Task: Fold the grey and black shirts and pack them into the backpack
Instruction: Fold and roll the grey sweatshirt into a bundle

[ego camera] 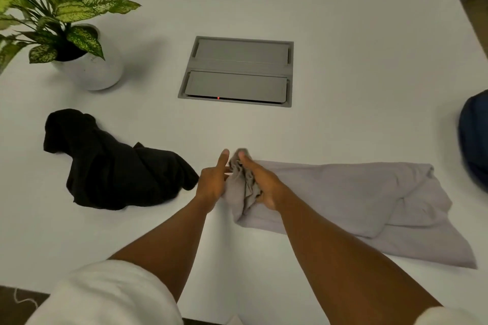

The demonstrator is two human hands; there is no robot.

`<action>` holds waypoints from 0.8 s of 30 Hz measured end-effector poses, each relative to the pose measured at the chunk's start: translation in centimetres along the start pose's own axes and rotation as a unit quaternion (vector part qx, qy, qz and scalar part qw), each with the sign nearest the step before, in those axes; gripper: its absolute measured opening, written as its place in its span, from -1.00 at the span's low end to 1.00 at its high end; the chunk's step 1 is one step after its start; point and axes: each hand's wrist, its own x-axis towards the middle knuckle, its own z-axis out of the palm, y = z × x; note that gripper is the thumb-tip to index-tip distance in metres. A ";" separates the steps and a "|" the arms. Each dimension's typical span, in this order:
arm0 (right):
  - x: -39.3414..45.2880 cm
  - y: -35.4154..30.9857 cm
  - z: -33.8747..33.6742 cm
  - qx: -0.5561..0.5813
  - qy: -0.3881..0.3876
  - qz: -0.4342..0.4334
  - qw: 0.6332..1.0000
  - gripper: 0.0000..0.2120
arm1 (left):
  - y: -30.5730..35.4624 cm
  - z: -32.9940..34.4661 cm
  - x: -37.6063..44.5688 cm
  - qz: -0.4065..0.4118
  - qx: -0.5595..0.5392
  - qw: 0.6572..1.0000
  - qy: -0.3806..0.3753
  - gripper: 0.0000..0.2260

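The step in hand looks like the folding of the grey shirt point(343, 192), which lies stretched across the near right of the table point(343, 34), roughly flat but rumpled at its right end. Both hands meet at its bunched left end: the right hand point(260, 182) clasps the gathered cloth, thumb on top, and the left hand point(214, 182) pinches the same bunch from the other side with its forefinger pointing straight out. Both forearms reach forward from the near edge and converge on that end. The black shirt point(111, 163) sits crumpled and untouched to the left, just beside the left hand. The backpack point(474, 140) shows only as a dark blue edge at the far right; whether it is open cannot be told. Next, the bunch probably needs spreading or drawing over the body to make a neat fold, with the rumpled right end smoothed first.
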 end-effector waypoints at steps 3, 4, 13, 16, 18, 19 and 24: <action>-1.1 0.1 -3.5 0.066 -0.031 -0.008 0.997 -0.38 | 1.3 2.1 -1.0 0.063 0.014 0.994 -0.089 -0.35; -1.4 0.2 -5.0 0.072 -0.035 -0.011 0.997 -0.39 | 1.8 3.2 -1.2 0.085 0.016 0.992 -0.096 -0.36; -5.6 1.4 -15.2 0.117 0.122 0.003 0.986 -0.73 | 0.5 12.8 -1.8 0.367 0.253 0.895 0.033 -0.82; -6.2 2.3 -17.9 0.103 0.176 0.012 0.979 -0.66 | -0.6 15.1 -2.0 0.460 0.291 0.837 0.045 -0.89; -6.4 3.0 -19.6 0.094 0.208 0.030 0.973 -0.59 | -1.3 16.3 -1.9 0.515 0.307 0.800 0.033 -0.85; -6.5 3.3 -20.3 0.087 0.218 0.040 0.971 -0.56 | -1.7 16.9 -1.7 0.531 0.314 0.787 0.019 -0.81; -6.8 4.9 -22.3 0.057 0.277 0.059 0.957 -0.58 | -4.2 20.0 -1.3 0.526 0.356 0.772 -0.039 -0.67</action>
